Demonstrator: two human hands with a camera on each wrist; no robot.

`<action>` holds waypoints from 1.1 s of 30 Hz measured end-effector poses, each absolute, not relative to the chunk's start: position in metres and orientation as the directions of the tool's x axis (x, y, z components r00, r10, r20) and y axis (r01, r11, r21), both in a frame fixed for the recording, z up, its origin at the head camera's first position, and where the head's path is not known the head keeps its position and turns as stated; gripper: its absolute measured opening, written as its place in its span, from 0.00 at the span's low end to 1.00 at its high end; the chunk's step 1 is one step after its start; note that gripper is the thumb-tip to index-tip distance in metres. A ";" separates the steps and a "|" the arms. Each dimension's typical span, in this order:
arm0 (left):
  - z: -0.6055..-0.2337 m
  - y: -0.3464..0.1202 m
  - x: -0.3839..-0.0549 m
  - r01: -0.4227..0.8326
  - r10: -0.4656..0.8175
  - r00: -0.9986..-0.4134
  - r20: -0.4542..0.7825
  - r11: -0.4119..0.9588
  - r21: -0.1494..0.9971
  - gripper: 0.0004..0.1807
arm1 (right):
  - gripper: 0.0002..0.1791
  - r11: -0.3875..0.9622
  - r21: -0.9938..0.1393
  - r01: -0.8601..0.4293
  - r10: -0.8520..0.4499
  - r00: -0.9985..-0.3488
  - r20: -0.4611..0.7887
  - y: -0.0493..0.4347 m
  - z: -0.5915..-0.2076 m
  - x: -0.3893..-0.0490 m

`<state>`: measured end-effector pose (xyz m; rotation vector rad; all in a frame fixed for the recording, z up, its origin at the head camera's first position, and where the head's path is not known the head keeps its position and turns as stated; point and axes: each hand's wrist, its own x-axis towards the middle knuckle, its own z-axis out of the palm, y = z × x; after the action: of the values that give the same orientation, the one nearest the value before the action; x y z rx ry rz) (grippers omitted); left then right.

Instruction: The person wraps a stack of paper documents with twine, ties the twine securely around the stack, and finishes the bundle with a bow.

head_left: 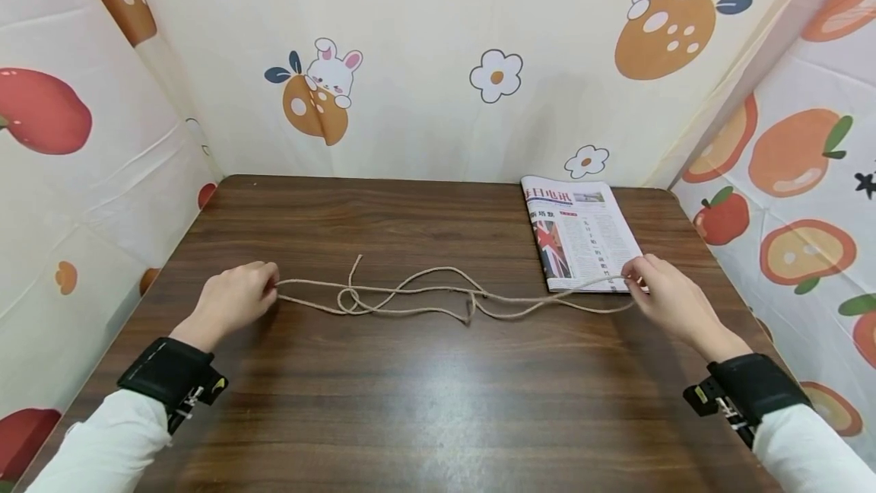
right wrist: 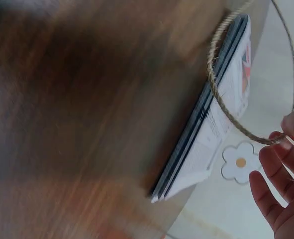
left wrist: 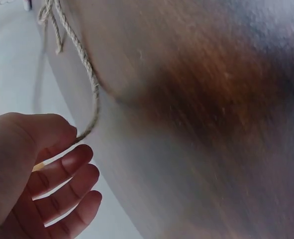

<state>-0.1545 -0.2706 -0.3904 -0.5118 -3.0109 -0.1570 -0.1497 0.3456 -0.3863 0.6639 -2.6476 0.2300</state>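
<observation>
Rope (head_left: 479, 294) on desk (head_left: 411, 417) — mostly left of newspaper (head_left: 585, 238) and nearer wearer, loosely looped and crossed midway. Left grip (head_left: 229, 303) clamped on rope's left side, well apart from newspaper. Right grip (head_left: 672, 299) pinching rope's right side — at newspaper's near right corner.

A: Rope (left wrist: 95, 89), colour?
B: Beige, twisted strands.
A: Table (head_left: 424, 409)?
B: Dark brown, wood grain.
A: Newspaper (head_left: 582, 238), far right?
B: White, black print, red masthead (head_left: 547, 195), red-white-blue flag picture (head_left: 550, 249).
A: Far wall (head_left: 424, 6)?
B: Cream, printed: white rabbits (head_left: 331, 74), spotted orange-brown fruit (head_left: 665, 36), blue leaves (head_left: 277, 74), white flowers (head_left: 496, 77).
A: Left cloth (head_left: 103, 196)?
B: White, red fruit (head_left: 44, 112).
A: Right cloth (head_left: 787, 208)?
B: White too, orange fruit (head_left: 794, 154), green leaves (head_left: 837, 134).
A: Sleeves (head_left: 109, 440), near left and right?
B: Plain white. Wristbands (head_left: 164, 371) black.
</observation>
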 end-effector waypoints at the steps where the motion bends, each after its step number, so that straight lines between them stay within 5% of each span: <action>1: -0.391 -0.270 -0.154 0.340 0.332 -0.938 0.099 0.937 0.083 0.04 | 0.11 0.866 -0.054 -0.497 -0.434 -0.801 0.413 0.344 -0.388 -0.150; 15: -0.385 -0.225 -0.149 0.524 0.489 -0.770 0.411 0.851 -0.029 0.10 | 0.13 0.750 -0.015 -0.662 -0.580 -0.667 0.468 0.309 -0.391 -0.149; 25: -0.402 -0.167 -0.150 0.680 0.651 -0.667 0.362 0.731 -0.062 0.11 | 0.11 0.609 0.038 -0.792 -0.737 -0.547 0.396 0.254 -0.413 -0.135; 33: -0.418 -0.148 -0.154 0.688 0.669 -0.692 0.271 0.725 -0.036 0.10 | 0.14 0.616 0.050 -0.786 -0.755 -0.571 0.323 0.237 -0.426 -0.133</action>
<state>-0.1537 -0.1482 -0.4181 -1.0705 -2.6646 -0.0993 -0.1335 0.2371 -0.4263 1.2448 -2.5313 0.1414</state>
